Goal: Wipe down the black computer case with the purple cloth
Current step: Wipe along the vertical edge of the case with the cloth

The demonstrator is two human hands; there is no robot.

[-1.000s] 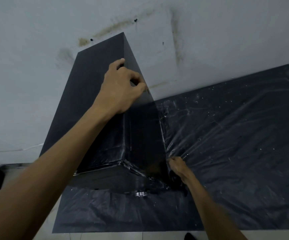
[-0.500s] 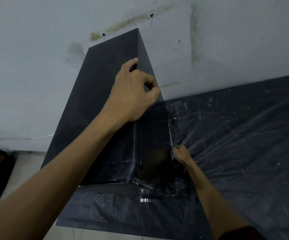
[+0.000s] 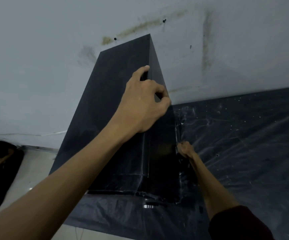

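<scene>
black, rigid and likely heavy, the computer case (image 3: 105,118) stands upright at the left edge of the plastic sheet (image 3: 244,144), against the wall (image 3: 36,66). slick sides suggest holding its top edge, where the left hand (image 3: 140,108) has its fingers clamped. the right hand (image 3: 186,149) curls its fingers low beside it; on what, unclear.

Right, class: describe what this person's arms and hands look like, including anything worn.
The left hand and its arm are bare, with no sleeve in view. The right hand and forearm are bare too; a dark red sleeve covers that arm higher up. No watch, ring or glove shows on either.
</scene>
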